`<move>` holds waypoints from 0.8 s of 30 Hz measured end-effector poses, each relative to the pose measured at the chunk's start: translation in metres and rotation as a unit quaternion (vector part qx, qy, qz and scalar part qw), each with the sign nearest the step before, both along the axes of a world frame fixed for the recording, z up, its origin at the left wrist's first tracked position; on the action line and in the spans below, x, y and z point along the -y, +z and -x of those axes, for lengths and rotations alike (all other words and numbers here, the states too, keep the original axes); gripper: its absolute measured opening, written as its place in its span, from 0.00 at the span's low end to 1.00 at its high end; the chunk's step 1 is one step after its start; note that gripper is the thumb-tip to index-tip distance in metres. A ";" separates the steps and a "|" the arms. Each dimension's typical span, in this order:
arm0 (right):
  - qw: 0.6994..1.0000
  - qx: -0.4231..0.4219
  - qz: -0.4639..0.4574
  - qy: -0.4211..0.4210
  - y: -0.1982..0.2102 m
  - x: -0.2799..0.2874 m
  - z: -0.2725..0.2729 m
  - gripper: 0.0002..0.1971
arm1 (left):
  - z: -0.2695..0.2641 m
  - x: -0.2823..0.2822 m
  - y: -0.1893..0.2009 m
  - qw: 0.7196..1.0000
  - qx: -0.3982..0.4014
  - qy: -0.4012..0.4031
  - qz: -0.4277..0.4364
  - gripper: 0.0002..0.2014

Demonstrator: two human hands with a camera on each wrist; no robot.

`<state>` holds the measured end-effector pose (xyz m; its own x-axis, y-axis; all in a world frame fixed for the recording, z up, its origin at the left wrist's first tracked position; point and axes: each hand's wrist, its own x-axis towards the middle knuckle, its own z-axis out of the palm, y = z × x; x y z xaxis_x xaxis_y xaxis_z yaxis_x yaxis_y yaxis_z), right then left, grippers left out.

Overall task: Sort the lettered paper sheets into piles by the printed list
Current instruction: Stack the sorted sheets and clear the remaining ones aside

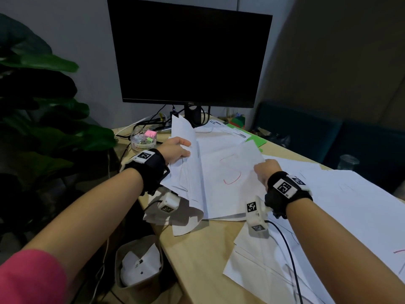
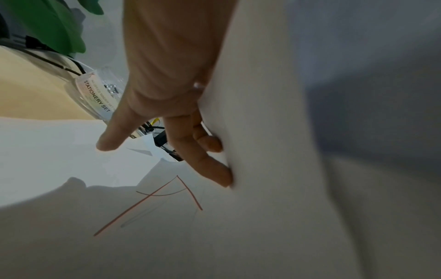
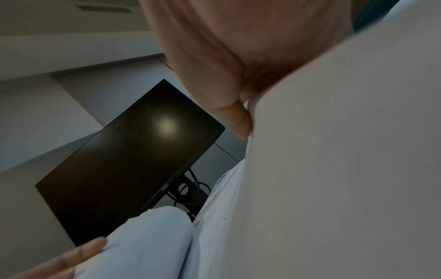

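A white sheet with a red "S" [image 1: 232, 170] lies on top of the pile in front of the monitor. My right hand [image 1: 266, 170] pinches its right edge; the thumb [image 3: 241, 120] lies against the paper. My left hand [image 1: 177, 150] grips a bunch of sheets [image 1: 186, 139] lifted upright at the pile's left side, with its fingers [image 2: 210, 169] pressed into them. Under that hand lies a sheet with a red "A" [image 2: 155, 203]. The printed list [image 1: 228, 130] lies behind the pile, near the monitor's foot. More sheets [image 1: 328, 216] are spread at the right.
A dark monitor [image 1: 188, 55] stands at the back of the wooden desk [image 1: 201, 260]. A clear stationery jar [image 1: 143, 139] sits at the back left beside cables. A green sheet [image 1: 256, 139] shows behind the list. A plant [image 1: 43, 106] and a floor bin [image 1: 140, 264] are at the left.
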<state>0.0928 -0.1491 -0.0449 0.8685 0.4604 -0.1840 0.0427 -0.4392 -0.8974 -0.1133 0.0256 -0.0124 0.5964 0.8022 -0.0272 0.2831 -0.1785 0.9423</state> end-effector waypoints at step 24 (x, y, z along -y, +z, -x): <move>0.968 0.000 0.084 0.236 0.001 -0.028 0.064 0.12 | -0.015 0.019 0.004 0.991 -0.113 -0.029 -0.062 0.13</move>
<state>0.0289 -0.1212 -0.0439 0.5683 0.7696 -0.2912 0.2745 -0.5110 -0.8146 -0.0984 0.0061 -0.0085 0.6314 0.7724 -0.0691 0.4708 -0.3111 0.8256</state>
